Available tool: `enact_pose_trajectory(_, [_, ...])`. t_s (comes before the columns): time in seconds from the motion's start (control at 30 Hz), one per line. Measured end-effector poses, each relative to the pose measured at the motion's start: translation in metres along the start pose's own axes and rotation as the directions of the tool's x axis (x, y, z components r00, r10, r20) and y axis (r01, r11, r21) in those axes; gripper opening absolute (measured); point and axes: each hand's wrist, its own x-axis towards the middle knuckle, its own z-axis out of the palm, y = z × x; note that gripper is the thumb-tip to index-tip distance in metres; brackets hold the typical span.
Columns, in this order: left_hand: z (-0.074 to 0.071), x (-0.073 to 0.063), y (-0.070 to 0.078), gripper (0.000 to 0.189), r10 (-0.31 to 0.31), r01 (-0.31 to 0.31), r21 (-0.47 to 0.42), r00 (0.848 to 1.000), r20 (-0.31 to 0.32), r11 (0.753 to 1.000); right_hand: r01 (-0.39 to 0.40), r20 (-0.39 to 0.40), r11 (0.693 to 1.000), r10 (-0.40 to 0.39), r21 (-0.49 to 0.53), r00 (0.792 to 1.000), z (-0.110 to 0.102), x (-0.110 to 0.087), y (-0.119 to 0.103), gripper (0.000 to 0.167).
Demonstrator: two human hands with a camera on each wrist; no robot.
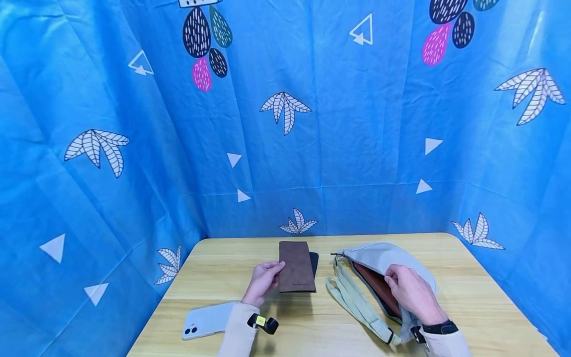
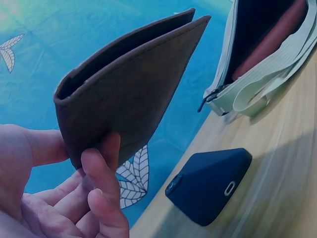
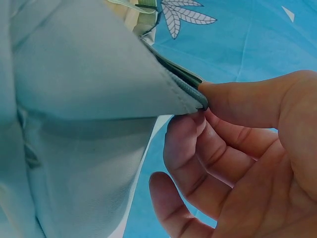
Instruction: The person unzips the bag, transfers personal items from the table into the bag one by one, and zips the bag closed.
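Between thumb and fingers, my left hand (image 1: 264,282) grips a brown folding wallet (image 1: 295,267) by its side edge, lifted above the table. In the left wrist view the folded wallet (image 2: 124,84) gapes slightly at the top. With thumb and fingertips, my right hand (image 1: 412,290) pinches the zipper edge of a pale grey-green waist bag (image 1: 383,253). The bag's mouth is pulled apart, and something reddish brown (image 1: 379,287) shows inside. Seen from the right wrist, the pinched zipper edge (image 3: 190,94) is drawn outward to a point.
Behind the wallet, a dark phone (image 2: 210,183) lies on the wooden table (image 1: 241,253). A light blue phone (image 1: 207,320) lies at the front left, partly covered by my left sleeve. The bag's pale green strap (image 1: 357,302) trails along its left side. Blue patterned cloth (image 1: 285,163) surrounds the table.
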Motion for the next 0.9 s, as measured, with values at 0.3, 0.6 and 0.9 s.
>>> enact_pose_trajectory(0.3, [0.013, -0.003, -0.004, 0.03, 0.014, -0.015, 0.007, 0.998, 0.059, 1.0, -0.003, 0.002, 1.0, 0.003, 0.0, 1.0, 0.003, 0.002, 0.0, 0.008])
enact_pose_trajectory(0.6, [0.034, -0.012, -0.011, 0.023, 0.014, -0.015, 0.006, 0.993, 0.119, 1.0, -0.005, -0.001, 1.0, 0.005, -0.007, 1.0, 0.004, 0.002, 0.0, 0.007])
enact_pose_trajectory(0.9, [0.052, -0.014, -0.02, 0.018, 0.012, -0.015, 0.016, 0.986, 0.163, 1.0, 0.002, -0.015, 1.0, -0.002, -0.007, 1.0, 0.004, 0.0, 0.0, 0.007])
